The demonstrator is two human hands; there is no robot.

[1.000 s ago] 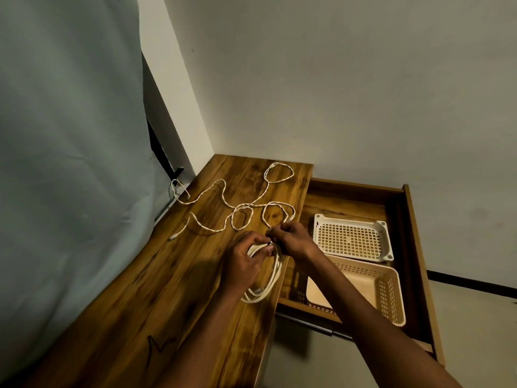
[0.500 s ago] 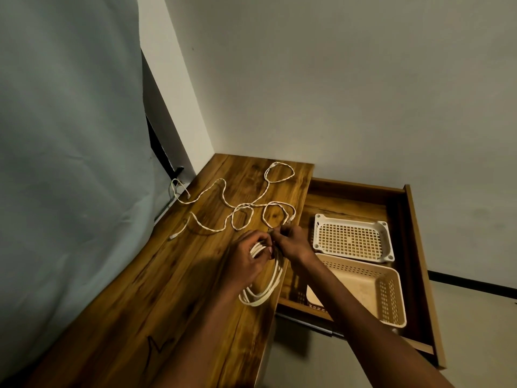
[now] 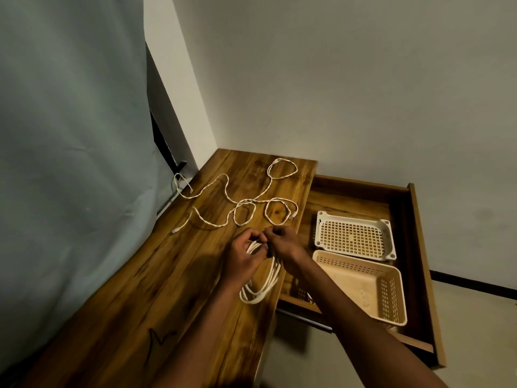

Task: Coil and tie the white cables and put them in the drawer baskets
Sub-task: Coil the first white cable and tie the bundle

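Two hands meet over the right edge of the wooden desk (image 3: 140, 289), both working at the top of a coiled white cable (image 3: 263, 287). The left hand (image 3: 246, 256) curls its fingers round the bundled loops, and the right hand (image 3: 282, 243) pinches the coil at the same spot, thumb and fingertips close together. The lower loops of the coil lie on the desk beside the edge. Farther back, a loose white cable (image 3: 240, 203) sprawls across the desk in open curls. To the right, the pulled-out drawer (image 3: 414, 247) holds a white basket (image 3: 354, 236) at the back and a beige basket (image 3: 372, 289) just in front of it, touching or nearly so.
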